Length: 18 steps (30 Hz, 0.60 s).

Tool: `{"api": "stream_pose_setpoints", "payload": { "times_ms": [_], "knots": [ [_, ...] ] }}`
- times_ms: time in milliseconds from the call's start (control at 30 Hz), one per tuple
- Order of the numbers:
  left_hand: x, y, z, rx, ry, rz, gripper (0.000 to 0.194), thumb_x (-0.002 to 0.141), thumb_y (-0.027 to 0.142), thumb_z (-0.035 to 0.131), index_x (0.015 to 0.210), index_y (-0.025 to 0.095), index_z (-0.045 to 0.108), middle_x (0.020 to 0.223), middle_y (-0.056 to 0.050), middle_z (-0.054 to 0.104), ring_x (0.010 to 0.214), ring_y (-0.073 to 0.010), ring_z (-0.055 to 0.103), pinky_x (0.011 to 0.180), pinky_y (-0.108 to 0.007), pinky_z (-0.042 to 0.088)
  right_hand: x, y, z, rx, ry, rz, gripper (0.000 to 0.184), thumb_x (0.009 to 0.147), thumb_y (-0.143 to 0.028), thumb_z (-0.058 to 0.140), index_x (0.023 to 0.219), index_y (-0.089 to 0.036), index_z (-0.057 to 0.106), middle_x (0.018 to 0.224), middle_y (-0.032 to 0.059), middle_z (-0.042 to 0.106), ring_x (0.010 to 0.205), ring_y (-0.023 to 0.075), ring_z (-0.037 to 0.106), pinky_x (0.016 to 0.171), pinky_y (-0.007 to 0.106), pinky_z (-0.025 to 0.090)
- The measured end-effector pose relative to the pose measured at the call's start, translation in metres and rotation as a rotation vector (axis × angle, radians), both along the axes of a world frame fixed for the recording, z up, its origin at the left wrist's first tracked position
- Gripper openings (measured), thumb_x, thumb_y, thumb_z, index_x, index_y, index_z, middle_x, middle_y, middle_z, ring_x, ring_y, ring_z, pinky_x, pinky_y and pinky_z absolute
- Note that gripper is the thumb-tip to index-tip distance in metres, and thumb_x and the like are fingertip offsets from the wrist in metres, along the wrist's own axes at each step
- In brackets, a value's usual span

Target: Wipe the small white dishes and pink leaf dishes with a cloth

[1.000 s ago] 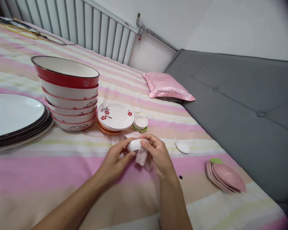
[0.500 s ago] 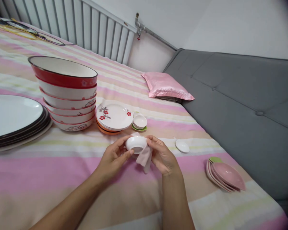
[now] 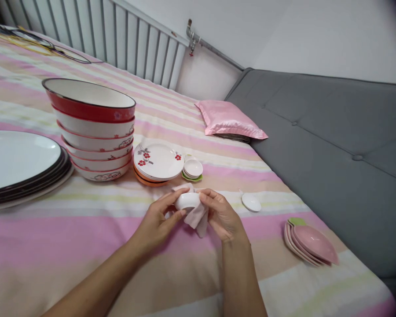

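Note:
A small white bowl (image 3: pixel 186 201) is held between my two hands, tilted on its side above the striped bedsheet. My left hand (image 3: pixel 163 215) grips its left edge between thumb and fingers. On the other side my right hand (image 3: pixel 221 213) pinches a pale pink cloth (image 3: pixel 198 220) against the bowl; the cloth hangs below and also shows behind it. Just beyond my hands sits a short stack of small white dishes (image 3: pixel 193 167) on a green one. A white spoon (image 3: pixel 251 202) lies to the right of my right hand.
Left of my hands stand flowered plates (image 3: pixel 158 160), a tall stack of red-rimmed bowls (image 3: pixel 99 143) and dark-edged oval plates (image 3: pixel 23 158). Pink leaf-shaped dishes (image 3: pixel 313 242) lie at right. A pink pillow (image 3: pixel 231 119) rests near the grey headboard (image 3: pixel 330 132). Cables (image 3: pixel 36 42) lie far left.
The bowl has tipped in my hands, so less of its underside shows. More of the cloth now appears behind it. The dishes around stay where they were.

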<state>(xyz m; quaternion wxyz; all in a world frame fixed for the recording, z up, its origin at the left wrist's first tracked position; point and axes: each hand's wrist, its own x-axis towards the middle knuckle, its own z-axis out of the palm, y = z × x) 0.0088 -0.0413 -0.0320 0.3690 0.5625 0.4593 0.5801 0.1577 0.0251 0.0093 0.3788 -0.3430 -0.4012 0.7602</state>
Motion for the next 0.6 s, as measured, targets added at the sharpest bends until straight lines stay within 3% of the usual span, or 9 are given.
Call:
{"api": "stream_pose_setpoints", "payload": {
  "times_ms": [100, 200, 467, 600],
  "knots": [
    [-0.0006, 0.0004, -0.0054, 0.027, 0.195, 0.023, 0.046, 0.082, 0.023, 0.055, 0.128, 0.022, 0.050, 0.113, -0.009, 0.062, 0.096, -0.0215, 0.058, 0.085, -0.034, 0.046, -0.0044, -0.0038, -0.0011, 0.072, -0.069, 0.010, 0.022, 0.056, -0.026, 0.080, 0.070, -0.015, 0.067, 0.068, -0.0005, 0.066, 0.059, 0.0085, 0.056, 0.057, 0.019, 0.043],
    [-0.0005, 0.0000, -0.0057, 0.040, 0.290, 0.024, 0.048, 0.083, 0.020, 0.052, 0.131, 0.024, 0.047, 0.116, -0.008, 0.060, 0.103, -0.0218, 0.056, 0.089, -0.034, 0.044, -0.0075, -0.0070, -0.0025, 0.131, -0.139, 0.013, 0.025, 0.056, -0.029, 0.080, 0.072, -0.014, 0.068, 0.065, 0.0001, 0.066, 0.058, 0.0095, 0.056, 0.057, 0.021, 0.043],
    [0.0013, -0.0019, -0.0021, 0.022, 0.359, 0.001, 0.050, 0.083, 0.015, 0.049, 0.131, 0.027, 0.046, 0.120, -0.006, 0.059, 0.103, -0.0191, 0.056, 0.087, -0.030, 0.044, -0.0071, -0.0071, -0.0044, 0.303, -0.276, 0.017, 0.022, 0.058, -0.028, 0.078, 0.073, -0.015, 0.069, 0.070, 0.0014, 0.067, 0.063, 0.0111, 0.058, 0.061, 0.022, 0.044],
    [0.0019, -0.0011, -0.0040, -0.008, 0.339, 0.062, 0.048, 0.079, 0.015, 0.053, 0.126, 0.022, 0.050, 0.119, -0.007, 0.059, 0.102, -0.0201, 0.056, 0.084, -0.031, 0.045, -0.0048, -0.0055, -0.0055, 0.229, -0.229, 0.031, 0.024, 0.058, -0.029, 0.079, 0.072, -0.014, 0.067, 0.067, 0.0008, 0.066, 0.061, 0.0105, 0.057, 0.059, 0.022, 0.043]
  ]
}}
